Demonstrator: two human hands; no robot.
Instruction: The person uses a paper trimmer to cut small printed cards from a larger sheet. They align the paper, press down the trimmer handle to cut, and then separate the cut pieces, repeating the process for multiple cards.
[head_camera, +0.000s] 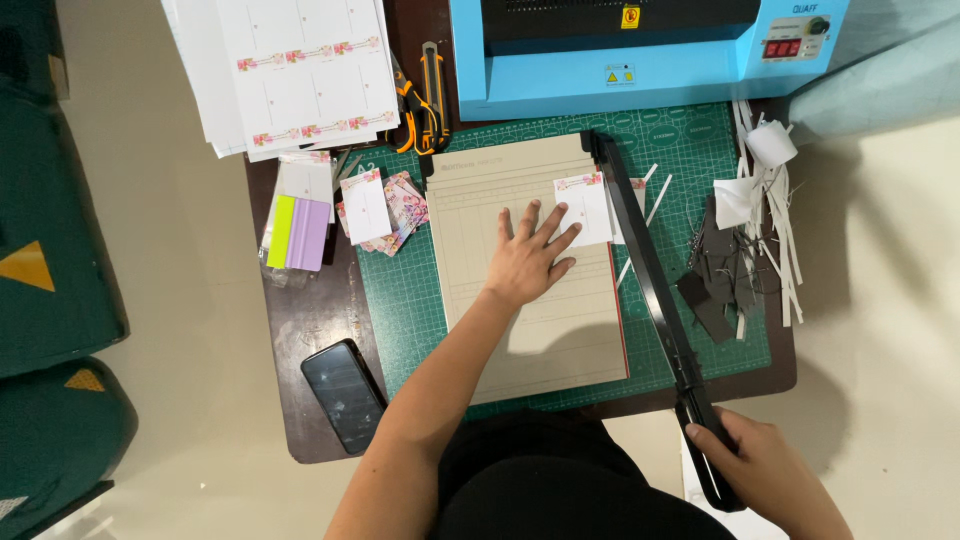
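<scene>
Fingers (548, 222) press card (584, 207); green cutting mat (400, 300) beneath.

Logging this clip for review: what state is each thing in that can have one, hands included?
Paper cutter arm: raised off the board, handle end gripped.
Right hand: closed on the cutter handle.
Left hand: flat, fingers spread, pressing a white card on the cutter board.
Phone: screen dark, face up.
Blue laminator: red display lit.
Utility knife: lying on the table; blade not discernible.
Paper offcuts: loose pile right of the cutter.
</scene>
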